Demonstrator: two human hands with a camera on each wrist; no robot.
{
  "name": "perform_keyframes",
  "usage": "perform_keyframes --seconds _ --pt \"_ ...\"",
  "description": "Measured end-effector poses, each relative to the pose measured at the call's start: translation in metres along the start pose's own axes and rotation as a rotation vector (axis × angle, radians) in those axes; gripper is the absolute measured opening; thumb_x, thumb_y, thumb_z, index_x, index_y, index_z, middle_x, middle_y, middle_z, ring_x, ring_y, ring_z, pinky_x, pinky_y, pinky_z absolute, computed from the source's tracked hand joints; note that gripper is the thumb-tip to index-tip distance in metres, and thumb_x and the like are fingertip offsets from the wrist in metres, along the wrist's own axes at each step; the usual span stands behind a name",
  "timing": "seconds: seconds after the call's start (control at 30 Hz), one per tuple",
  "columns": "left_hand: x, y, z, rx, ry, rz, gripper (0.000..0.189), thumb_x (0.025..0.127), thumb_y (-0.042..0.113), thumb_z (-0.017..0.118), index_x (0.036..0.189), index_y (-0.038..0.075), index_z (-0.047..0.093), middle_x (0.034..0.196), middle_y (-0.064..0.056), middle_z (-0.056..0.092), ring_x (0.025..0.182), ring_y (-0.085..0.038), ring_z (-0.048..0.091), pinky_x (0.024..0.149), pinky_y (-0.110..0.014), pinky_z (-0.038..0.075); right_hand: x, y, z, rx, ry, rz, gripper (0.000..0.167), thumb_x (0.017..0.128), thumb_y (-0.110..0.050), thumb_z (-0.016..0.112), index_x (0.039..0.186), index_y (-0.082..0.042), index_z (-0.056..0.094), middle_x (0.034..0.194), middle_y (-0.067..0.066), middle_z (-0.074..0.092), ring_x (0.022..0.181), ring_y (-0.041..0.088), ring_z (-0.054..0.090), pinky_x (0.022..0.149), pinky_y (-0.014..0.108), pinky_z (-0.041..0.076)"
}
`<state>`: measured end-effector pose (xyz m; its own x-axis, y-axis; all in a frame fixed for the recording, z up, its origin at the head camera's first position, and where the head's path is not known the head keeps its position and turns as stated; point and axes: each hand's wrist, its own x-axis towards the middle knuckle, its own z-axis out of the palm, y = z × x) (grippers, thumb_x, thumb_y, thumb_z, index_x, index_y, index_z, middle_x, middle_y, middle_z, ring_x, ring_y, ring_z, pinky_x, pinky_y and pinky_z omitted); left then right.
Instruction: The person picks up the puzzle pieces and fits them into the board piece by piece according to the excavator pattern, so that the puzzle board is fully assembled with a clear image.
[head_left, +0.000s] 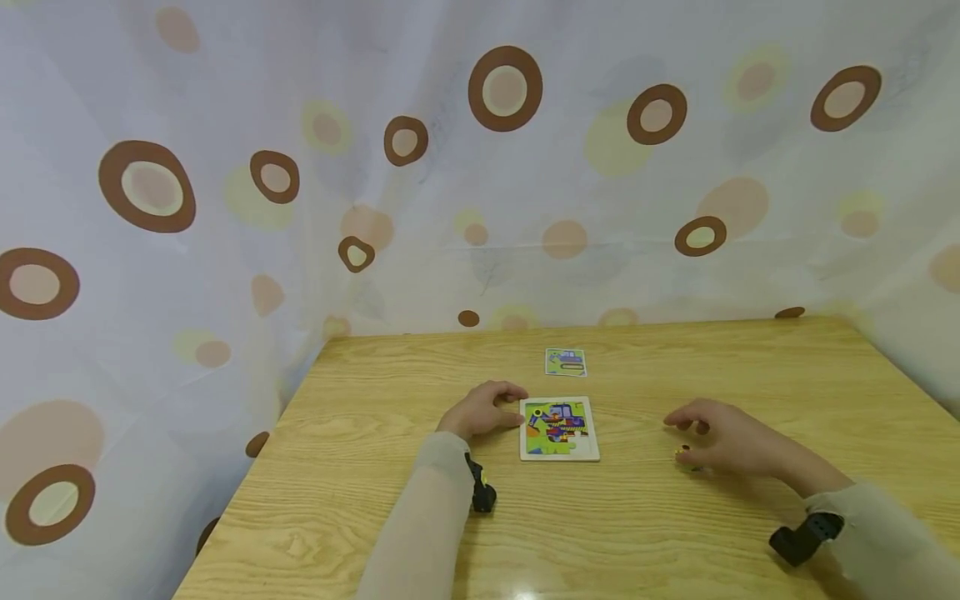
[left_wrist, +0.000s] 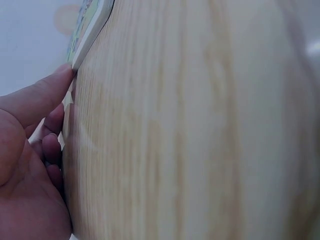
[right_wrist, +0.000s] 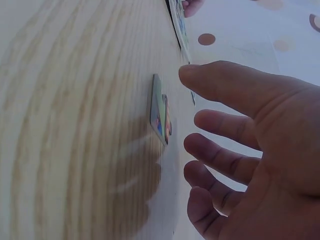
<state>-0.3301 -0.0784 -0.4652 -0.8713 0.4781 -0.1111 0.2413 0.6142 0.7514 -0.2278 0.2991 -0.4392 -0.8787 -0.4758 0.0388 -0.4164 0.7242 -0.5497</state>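
A square jigsaw puzzle in a white-rimmed tray (head_left: 559, 457) lies on the table, its picture showing a colourful digger. The lower right of the tray shows bare. My left hand (head_left: 483, 410) rests at the tray's left side, thumb tip against the rim and index finger near the upper left corner. Off to the right, my right hand (head_left: 727, 437) hovers with fingers spread and slightly bent, nothing between them. Below it a loose jigsaw piece (right_wrist: 159, 115) lies flat on the wood, mostly hidden by the thumb in the head view.
Behind the tray lies a small picture card (head_left: 566, 362) with a similar digger. The wooden table (head_left: 360, 417) reaches back to a patterned curtain (head_left: 450, 183) that hangs behind and at both sides.
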Motion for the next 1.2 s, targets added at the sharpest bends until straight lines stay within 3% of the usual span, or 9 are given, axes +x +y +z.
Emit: perform_keyframes --seconds 0.13,0.3,0.5,0.73,1.2 --pt "0.001 -0.001 0.000 -0.005 0.002 0.002 0.035 0.091 0.020 0.074 0.125 0.018 0.067 0.122 0.003 0.058 0.116 -0.018 0.051 0.106 -0.040 0.036 -0.005 0.003 0.000 0.002 -0.034 0.008 0.057 0.084 -0.034 0.080 0.127 -0.001 0.061 0.111 0.003 0.059 0.099 0.020 0.055 0.080 0.036 0.050" --pt "0.000 -0.001 -0.001 -0.008 0.000 0.004 0.036 0.091 0.019 0.074 0.126 0.017 0.066 0.123 0.002 0.058 0.117 -0.018 0.051 0.106 -0.040 0.036 -0.010 0.008 0.004 0.044 -0.048 -0.014 0.054 0.085 -0.027 0.079 0.128 0.001 0.060 0.104 0.002 0.055 0.092 0.015 0.051 0.073 0.031 0.049" --pt "0.000 -0.001 -0.001 -0.010 0.000 0.005 0.036 0.091 0.020 0.074 0.126 0.017 0.067 0.123 0.002 0.059 0.117 -0.019 0.051 0.105 -0.041 0.037 -0.012 0.008 0.005 0.057 -0.045 -0.040 0.046 0.085 -0.020 0.077 0.124 0.001 0.063 0.106 0.002 0.059 0.089 0.012 0.053 0.072 0.030 0.050" --pt "-0.001 0.001 -0.002 -0.013 0.000 0.003 0.036 0.092 0.019 0.073 0.127 0.018 0.066 0.124 0.002 0.058 0.117 -0.018 0.051 0.105 -0.040 0.037 -0.009 0.009 0.006 0.075 -0.052 -0.015 0.043 0.085 -0.017 0.078 0.122 0.000 0.064 0.109 0.003 0.062 0.090 0.011 0.056 0.073 0.028 0.051" --pt "-0.003 0.002 -0.002 -0.017 -0.009 0.017 0.036 0.092 0.018 0.072 0.128 0.015 0.065 0.125 0.000 0.058 0.119 -0.019 0.051 0.105 -0.040 0.037 0.001 -0.003 0.008 0.058 0.039 -0.075 0.033 0.088 -0.018 0.075 0.119 -0.008 0.068 0.104 -0.004 0.061 0.090 0.011 0.055 0.073 0.030 0.049"
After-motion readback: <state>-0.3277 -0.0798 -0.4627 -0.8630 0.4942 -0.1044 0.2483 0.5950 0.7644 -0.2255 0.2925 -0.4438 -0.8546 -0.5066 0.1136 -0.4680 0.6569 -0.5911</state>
